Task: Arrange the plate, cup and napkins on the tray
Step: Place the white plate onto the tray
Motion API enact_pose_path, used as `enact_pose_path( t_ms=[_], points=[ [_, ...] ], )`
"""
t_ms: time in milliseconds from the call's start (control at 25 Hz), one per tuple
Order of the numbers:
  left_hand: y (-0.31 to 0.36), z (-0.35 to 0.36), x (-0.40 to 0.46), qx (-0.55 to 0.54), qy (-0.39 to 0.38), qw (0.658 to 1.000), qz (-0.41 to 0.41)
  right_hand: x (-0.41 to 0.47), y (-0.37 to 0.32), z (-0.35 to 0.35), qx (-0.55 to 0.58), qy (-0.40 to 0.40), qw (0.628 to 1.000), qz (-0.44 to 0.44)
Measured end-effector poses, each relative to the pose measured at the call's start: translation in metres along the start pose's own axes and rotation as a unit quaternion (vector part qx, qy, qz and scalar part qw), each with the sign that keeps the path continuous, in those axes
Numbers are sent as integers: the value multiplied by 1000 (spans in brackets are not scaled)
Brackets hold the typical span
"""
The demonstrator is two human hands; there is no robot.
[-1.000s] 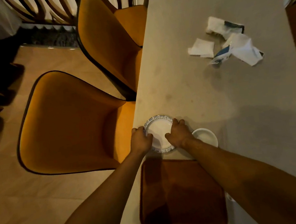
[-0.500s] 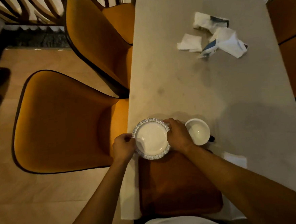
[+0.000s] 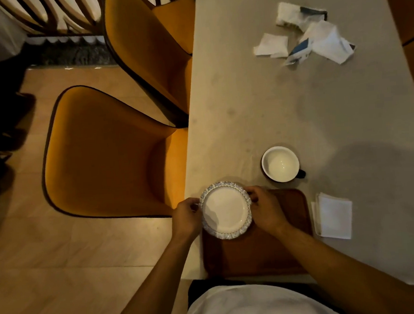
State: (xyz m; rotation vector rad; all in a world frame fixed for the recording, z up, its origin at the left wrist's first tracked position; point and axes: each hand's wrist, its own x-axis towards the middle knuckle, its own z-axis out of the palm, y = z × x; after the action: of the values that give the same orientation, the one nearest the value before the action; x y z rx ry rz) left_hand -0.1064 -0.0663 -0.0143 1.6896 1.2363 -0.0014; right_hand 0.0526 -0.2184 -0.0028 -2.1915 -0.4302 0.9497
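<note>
A small white plate [image 3: 225,210] with a blue patterned rim is held over the far left corner of the brown tray [image 3: 269,250]. My left hand [image 3: 187,218] grips its left edge and my right hand [image 3: 266,210] grips its right edge. Whether the plate touches the tray I cannot tell. A white cup [image 3: 280,164] with a dark outside and handle stands on the table just beyond the tray. A stack of folded white napkins [image 3: 333,215] lies on the table to the right of the tray.
The beige table [image 3: 295,106] runs away from me; crumpled tissues and a torn packet [image 3: 315,36] lie at its far right. Two orange chairs [image 3: 108,159] stand along the table's left side. More orange seating [image 3: 409,20] is at the right edge.
Both hands have lifted the plate from the table and brought it toward me, over the tray's far left corner. The cup and napkins have not moved.
</note>
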Motion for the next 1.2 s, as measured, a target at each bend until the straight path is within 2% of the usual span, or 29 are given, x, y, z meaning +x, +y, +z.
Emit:
enact_pose_path(
  t_ms=[120,360,720,1000,1080,1200],
  points=[
    [-1,6,-8,53,4,999,10,-5,10,2,9,-2,1000,19],
    [-1,10,-12,85,9,996,11,-5,18,7,15,-8,999,33],
    [-8,11,-14,47,19,999,11,-6,20,12,30,-2,997,71],
    [-9,15,-14,38,17,999,-30,-3,21,6,34,8,994,100],
    [-1,13,-14,58,46,997,-30,-3,19,0,38,27,995,90],
    [19,14,-12,79,97,992,13,-2,15,-19,39,101,992,65]
  ],
)
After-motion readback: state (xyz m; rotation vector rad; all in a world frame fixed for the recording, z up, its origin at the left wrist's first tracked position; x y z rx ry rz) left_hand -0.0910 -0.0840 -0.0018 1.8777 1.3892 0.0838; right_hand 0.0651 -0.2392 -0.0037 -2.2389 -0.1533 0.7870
